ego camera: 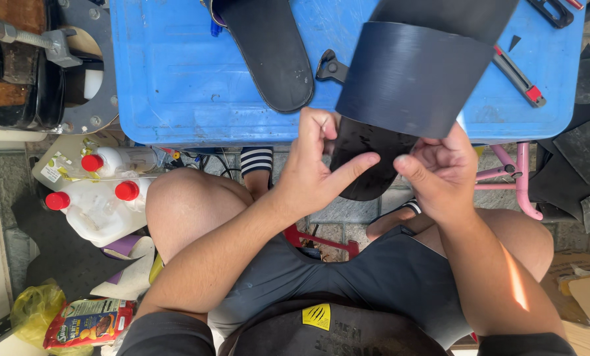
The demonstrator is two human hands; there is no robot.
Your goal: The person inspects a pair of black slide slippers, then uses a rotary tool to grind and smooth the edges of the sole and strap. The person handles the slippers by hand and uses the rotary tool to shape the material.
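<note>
A sandal sole [268, 53] lies on the table [176, 79], left of the strapped sandal [400, 99]; bottles [97, 198] stand below-left.

Both forearms are bare — the left hand [314, 161] and right hand [443, 168] wear no gloves or rings. Dark short sleeves show at the shoulders. Dark grey shorts cover the thighs — and a black apron carries a small yellow patch.

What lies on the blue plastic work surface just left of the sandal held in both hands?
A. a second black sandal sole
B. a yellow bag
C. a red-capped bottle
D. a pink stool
A: a flat black sandal sole lies on the blue plastic work surface, above the left hand.
</note>
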